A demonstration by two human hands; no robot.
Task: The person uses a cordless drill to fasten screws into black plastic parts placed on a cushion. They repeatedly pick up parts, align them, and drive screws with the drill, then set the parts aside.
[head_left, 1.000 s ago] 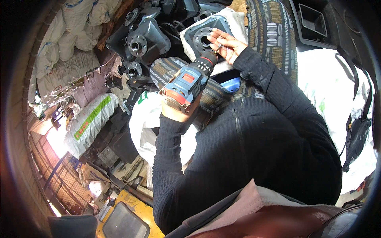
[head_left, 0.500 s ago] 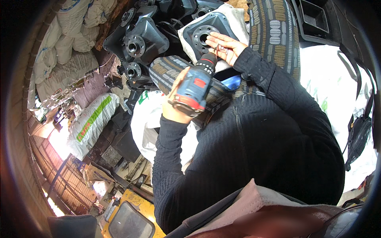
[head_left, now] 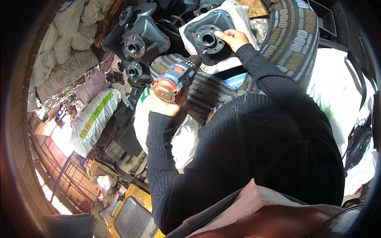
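Note:
A blue and red cordless drill [head_left: 174, 79] is gripped in my left hand [head_left: 168, 104]. Its bit points at the lower left of a round, holed flange [head_left: 216, 47] on a dark square-based housing [head_left: 222, 22]. Whether the bit touches the flange I cannot tell. My right hand [head_left: 235, 39] is closed, its thumb and fingertips against the flange's upper right edge. Anything inside those curled fingers is hidden. Beneath the housing lies a whitish cloth-like pad [head_left: 242, 16].
Several similar dark housings [head_left: 149, 37] are piled at the far left. A patterned cushion [head_left: 293, 35] curves along the right, and another patterned cushioned part [head_left: 208, 89] lies before me. White sacks [head_left: 99, 119] stand left, near a yellow-framed panel [head_left: 133, 218].
The drill has moved left and a little down, its tip now by the flange's lower left. My right hand, earlier open with small pieces in its palm, has turned and closed at the flange.

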